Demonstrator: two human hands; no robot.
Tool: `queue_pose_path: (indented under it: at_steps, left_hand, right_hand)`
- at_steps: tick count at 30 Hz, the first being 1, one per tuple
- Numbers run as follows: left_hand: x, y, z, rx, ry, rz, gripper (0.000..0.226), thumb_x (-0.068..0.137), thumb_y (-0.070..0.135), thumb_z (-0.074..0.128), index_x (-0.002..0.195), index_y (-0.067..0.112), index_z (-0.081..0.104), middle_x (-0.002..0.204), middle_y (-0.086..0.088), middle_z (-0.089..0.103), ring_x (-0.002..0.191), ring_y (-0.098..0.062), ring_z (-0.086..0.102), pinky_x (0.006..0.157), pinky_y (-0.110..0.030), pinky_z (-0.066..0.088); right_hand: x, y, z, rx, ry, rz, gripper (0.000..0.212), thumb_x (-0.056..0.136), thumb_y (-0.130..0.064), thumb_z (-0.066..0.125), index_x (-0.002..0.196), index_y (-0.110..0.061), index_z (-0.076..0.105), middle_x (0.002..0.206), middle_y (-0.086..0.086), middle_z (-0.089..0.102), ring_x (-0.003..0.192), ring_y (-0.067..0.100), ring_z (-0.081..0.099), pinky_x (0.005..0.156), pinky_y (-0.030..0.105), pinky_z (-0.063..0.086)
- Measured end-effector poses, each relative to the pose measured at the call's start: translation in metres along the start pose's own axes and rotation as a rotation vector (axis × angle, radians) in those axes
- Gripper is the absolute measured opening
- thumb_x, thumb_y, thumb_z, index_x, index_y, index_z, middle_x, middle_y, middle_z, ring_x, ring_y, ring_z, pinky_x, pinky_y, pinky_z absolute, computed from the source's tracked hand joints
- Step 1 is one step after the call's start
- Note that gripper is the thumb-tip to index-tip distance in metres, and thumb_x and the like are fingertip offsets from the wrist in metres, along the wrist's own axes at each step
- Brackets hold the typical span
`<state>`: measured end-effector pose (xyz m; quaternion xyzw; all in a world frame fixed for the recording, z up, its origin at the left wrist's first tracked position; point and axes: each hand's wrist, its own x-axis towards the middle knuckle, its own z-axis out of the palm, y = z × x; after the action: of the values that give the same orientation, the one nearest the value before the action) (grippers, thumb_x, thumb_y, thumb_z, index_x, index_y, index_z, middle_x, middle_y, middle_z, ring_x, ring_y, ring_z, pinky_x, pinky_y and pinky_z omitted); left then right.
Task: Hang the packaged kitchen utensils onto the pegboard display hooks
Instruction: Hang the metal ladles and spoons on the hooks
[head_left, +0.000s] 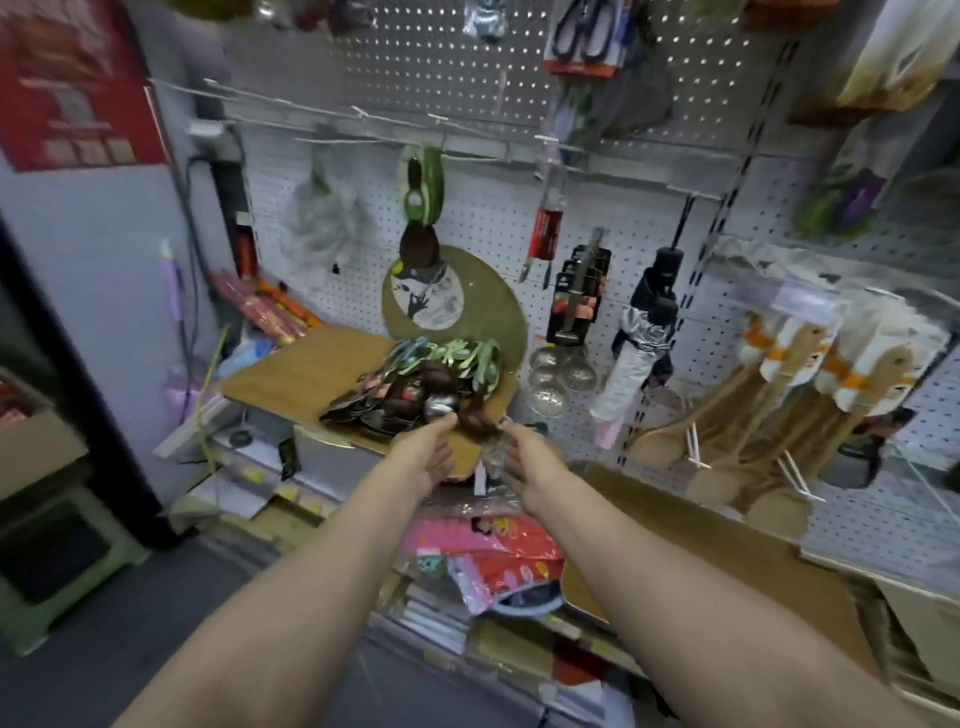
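Fingers of both hands reach the dark packet (475, 423) at the pile's (415, 382) edge.
Left hand (423, 454) and right hand (522, 457) seem to pinch it; picking-up step, next lift to a hook (571, 169).

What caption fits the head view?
Both hands lift a packaged utensil from the pile below the pegboard.
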<state>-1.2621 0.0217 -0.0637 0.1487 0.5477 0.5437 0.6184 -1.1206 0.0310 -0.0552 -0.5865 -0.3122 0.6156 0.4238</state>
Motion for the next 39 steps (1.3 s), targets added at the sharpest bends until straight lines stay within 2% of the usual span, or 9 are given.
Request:
queue_pose_path:
  at_steps: [2, 5, 11, 13, 19, 22, 26, 29, 39]
  left_hand:
    - [0.006, 0.01, -0.024, -0.03, 0.007, 0.002, 0.06, 0.09, 0.028, 0.072, 0.141, 0.006, 0.05, 0.153, -0.011, 0.044, 0.14, -0.025, 0.044, 0.083, -0.031, 0.046]
    - [0.02, 0.027, -0.048, -0.05, 0.035, 0.032, 0.059, 0.093, 0.026, 0.07, 0.141, 0.002, 0.048, 0.148, -0.011, 0.048, 0.136, -0.026, 0.047, 0.089, -0.03, 0.045]
    - [0.071, 0.07, -0.084, -0.071, 0.036, 0.055, 0.018, 0.094, 0.034, 0.066, 0.098, 0.016, 0.063, 0.081, 0.001, 0.065, 0.067, -0.009, 0.047, 0.057, -0.021, 0.039]
    - [0.087, 0.088, -0.092, -0.063, 0.058, 0.058, 0.017, 0.096, 0.034, 0.065, 0.1, 0.018, 0.066, 0.077, 0.004, 0.07, 0.073, -0.01, 0.052, 0.059, -0.021, 0.043]
    - [0.134, 0.14, -0.106, -0.009, 0.083, 0.025, 0.022, 0.1, 0.028, 0.059, 0.107, 0.008, 0.064, 0.139, -0.008, 0.057, 0.129, -0.023, 0.054, 0.099, -0.032, 0.041]
    - [0.163, 0.158, -0.111, 0.062, 0.076, 0.01, 0.05, 0.099, 0.033, 0.059, 0.139, 0.003, 0.051, 0.15, -0.009, 0.049, 0.13, -0.025, 0.052, 0.102, -0.037, 0.041]
    - [0.202, 0.175, -0.12, 0.092, 0.069, -0.019, 0.05, 0.097, 0.033, 0.063, 0.136, 0.004, 0.052, 0.15, -0.008, 0.049, 0.135, -0.021, 0.049, 0.097, -0.032, 0.045]
    - [0.237, 0.187, -0.124, 0.138, 0.036, -0.04, 0.054, 0.096, 0.033, 0.065, 0.138, 0.001, 0.051, 0.15, -0.01, 0.049, 0.138, -0.022, 0.046, 0.105, -0.032, 0.044]
    - [0.356, 0.229, -0.121, 0.389, -0.1, -0.164, 0.049, 0.095, 0.035, 0.066, 0.132, 0.006, 0.055, 0.143, -0.008, 0.055, 0.133, -0.024, 0.049, 0.099, -0.037, 0.042]
  right_hand:
    - [0.002, 0.003, 0.027, -0.007, -0.048, -0.002, 0.018, 0.091, -0.034, 0.07, 0.097, -0.019, 0.062, 0.082, 0.003, 0.058, 0.074, 0.016, 0.056, 0.061, 0.029, 0.049]
    - [0.013, 0.005, 0.064, -0.04, -0.084, -0.012, 0.036, 0.091, -0.034, 0.07, 0.118, -0.014, 0.06, 0.11, 0.005, 0.061, 0.102, 0.022, 0.059, 0.082, 0.037, 0.052]
    - [0.057, -0.007, 0.137, -0.025, -0.148, -0.017, 0.034, 0.094, -0.028, 0.067, 0.121, -0.007, 0.066, 0.119, 0.009, 0.068, 0.102, 0.02, 0.062, 0.073, 0.032, 0.052]
    - [0.076, -0.012, 0.16, -0.01, -0.16, -0.007, 0.025, 0.095, -0.028, 0.066, 0.112, -0.009, 0.069, 0.119, 0.011, 0.069, 0.108, 0.023, 0.064, 0.081, 0.034, 0.055]
    - [0.124, -0.031, 0.212, -0.012, -0.201, 0.062, 0.011, 0.097, -0.025, 0.063, 0.094, -0.015, 0.064, 0.104, 0.004, 0.068, 0.095, 0.016, 0.061, 0.086, 0.034, 0.051]
    - [0.143, -0.033, 0.229, -0.002, -0.205, 0.1, 0.011, 0.1, -0.022, 0.058, 0.096, -0.013, 0.063, 0.094, 0.001, 0.069, 0.087, 0.013, 0.062, 0.089, 0.033, 0.049]
    - [0.166, -0.028, 0.251, 0.001, -0.199, 0.145, 0.014, 0.102, -0.023, 0.056, 0.098, -0.013, 0.065, 0.084, -0.002, 0.07, 0.102, 0.018, 0.063, 0.096, 0.035, 0.047]
    - [0.188, -0.026, 0.268, 0.021, -0.168, 0.161, 0.018, 0.102, -0.023, 0.056, 0.11, -0.009, 0.065, 0.084, 0.0, 0.069, 0.084, 0.013, 0.064, 0.092, 0.033, 0.049]
    - [0.249, -0.019, 0.325, -0.029, -0.052, 0.182, 0.038, 0.101, -0.036, 0.057, 0.128, -0.009, 0.06, 0.131, 0.018, 0.064, 0.119, 0.031, 0.061, 0.11, 0.039, 0.044]
